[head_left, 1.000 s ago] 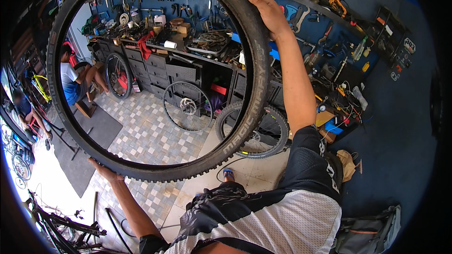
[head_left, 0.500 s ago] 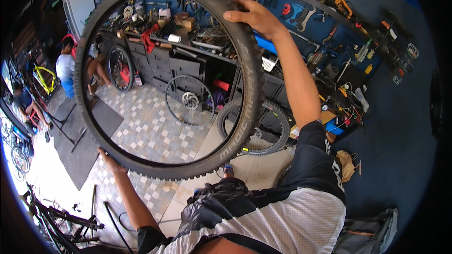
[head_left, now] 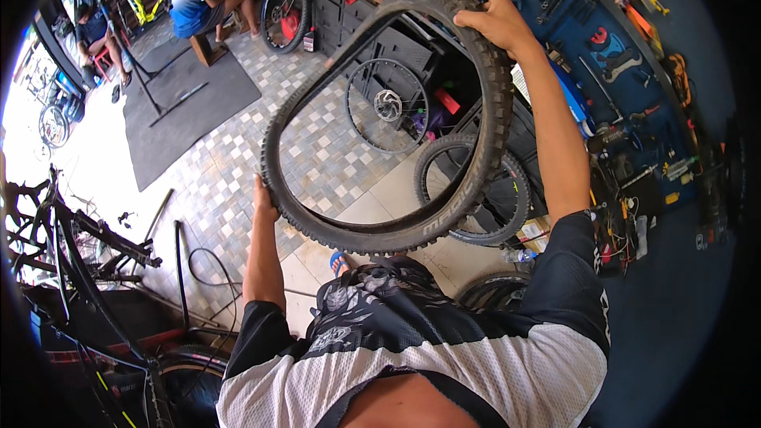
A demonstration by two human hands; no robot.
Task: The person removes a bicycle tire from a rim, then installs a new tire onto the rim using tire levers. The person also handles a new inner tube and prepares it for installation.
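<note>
in the head view, the tire is held up before the chest, a black rubber loop with blocky knobs and a smoother sidewall, bent into a lopsided egg. the right hand is clamped on its upper right; the left hand touches the lower left tread, its fingers mostly hidden, so i cannot tell whether they close. through the loop shows a thin-spoked wheel with a metal disc. the tire partly covers a knobby wheel by the cabinets. below lie checkered tiles and a flat grey mat. a black bike frame is cut off by the dark left rim; the tire's pale lettering is hard to make out.
</note>
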